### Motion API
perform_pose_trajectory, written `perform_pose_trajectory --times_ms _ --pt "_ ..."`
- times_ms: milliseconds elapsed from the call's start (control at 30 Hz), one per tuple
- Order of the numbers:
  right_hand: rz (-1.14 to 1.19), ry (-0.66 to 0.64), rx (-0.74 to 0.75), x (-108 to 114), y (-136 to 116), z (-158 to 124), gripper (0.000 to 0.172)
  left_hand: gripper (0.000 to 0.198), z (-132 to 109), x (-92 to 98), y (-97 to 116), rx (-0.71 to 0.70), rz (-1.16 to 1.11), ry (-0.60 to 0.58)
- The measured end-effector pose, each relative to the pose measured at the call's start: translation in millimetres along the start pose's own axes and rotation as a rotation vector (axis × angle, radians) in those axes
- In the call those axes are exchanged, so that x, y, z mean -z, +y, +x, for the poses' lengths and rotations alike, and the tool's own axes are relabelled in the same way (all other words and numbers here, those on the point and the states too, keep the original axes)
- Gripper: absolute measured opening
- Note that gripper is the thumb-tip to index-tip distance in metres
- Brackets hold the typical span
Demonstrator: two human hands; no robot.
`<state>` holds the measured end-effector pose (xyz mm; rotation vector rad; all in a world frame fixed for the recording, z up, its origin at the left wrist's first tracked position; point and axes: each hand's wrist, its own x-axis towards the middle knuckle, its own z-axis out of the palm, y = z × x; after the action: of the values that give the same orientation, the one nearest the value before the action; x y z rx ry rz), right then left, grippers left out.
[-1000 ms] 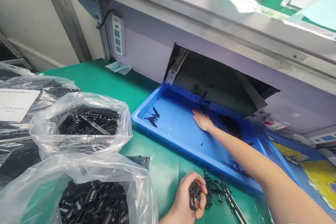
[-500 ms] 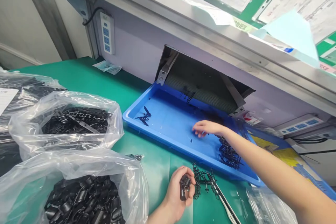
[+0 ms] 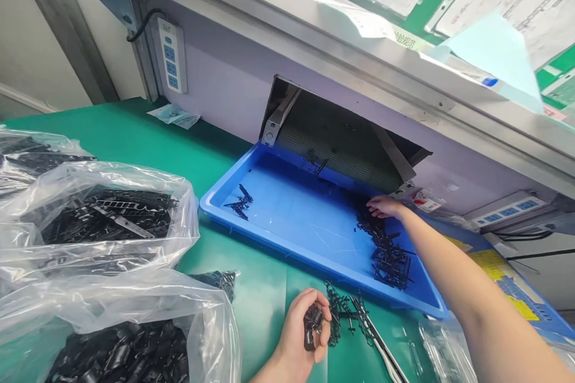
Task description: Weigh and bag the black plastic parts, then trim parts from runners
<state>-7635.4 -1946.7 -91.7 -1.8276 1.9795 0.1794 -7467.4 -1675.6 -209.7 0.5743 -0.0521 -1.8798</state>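
Observation:
My left hand (image 3: 305,329) is curled closed around a few small black plastic parts (image 3: 312,323), low in front of the blue tray (image 3: 269,233). My right hand (image 3: 384,206) reaches over the tray's far right side, by a pile of thin black plastic pieces (image 3: 390,257). Its fingers are slightly bent and apart, with nothing visible in them; their tips meet the dark pile. Right of my left hand, on the green table (image 3: 265,287), lie a tangle of black branching pieces (image 3: 341,314) and a pair of tweezers (image 3: 381,344).
Clear bags of black parts (image 3: 121,347) stand open on the left. A chute (image 3: 336,137) slopes from the wall opening into the tray. More black pieces (image 3: 240,202) lie in the tray's left end. Clear plastic packaging (image 3: 449,350) sits at lower right.
My right hand has moved right and back, from the tray's middle to the pile. The small black piece near the middle is gone from there. My left hand keeps its hold; the view shifted slightly.

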Motion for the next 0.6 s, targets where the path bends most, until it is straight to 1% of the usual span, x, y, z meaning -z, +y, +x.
perform_pose_trajectory --times_ms 67,133,267,333,400,467,533,600 --pt "-0.057 0.039 -0.03 4 11 5 0.016 0.03 -1 -0.9 1 0.001 0.003 -0.001" --pt "-0.109 0.039 -0.036 -2 16 8 0.015 0.031 -2 -1.7 1 0.0 0.006 0.0" --pt "-0.211 -0.002 -0.006 -22 11 13 0.013 0.031 -1 -1.2 -1 -0.002 0.012 0.001" --pt "-0.272 -0.02 -0.004 -25 9 14 0.01 0.03 0 -0.1 -2 -0.004 0.02 -0.004" --pt "-0.317 -0.04 -0.009 -22 10 12 0.011 0.029 0 0.8 -2 -0.005 0.026 -0.009" --pt "-0.328 -0.048 0.007 -12 11 7 0.012 0.029 1 1.1 -2 -0.008 0.022 -0.01" --pt "-0.301 -0.056 0.059 0 7 -5 0.013 0.028 0 0.8 -1 -0.013 0.014 -0.013" --pt "-0.248 -0.088 0.154 9 -7 -25 0.013 0.028 0 0.2 0 -0.014 0.007 -0.013"
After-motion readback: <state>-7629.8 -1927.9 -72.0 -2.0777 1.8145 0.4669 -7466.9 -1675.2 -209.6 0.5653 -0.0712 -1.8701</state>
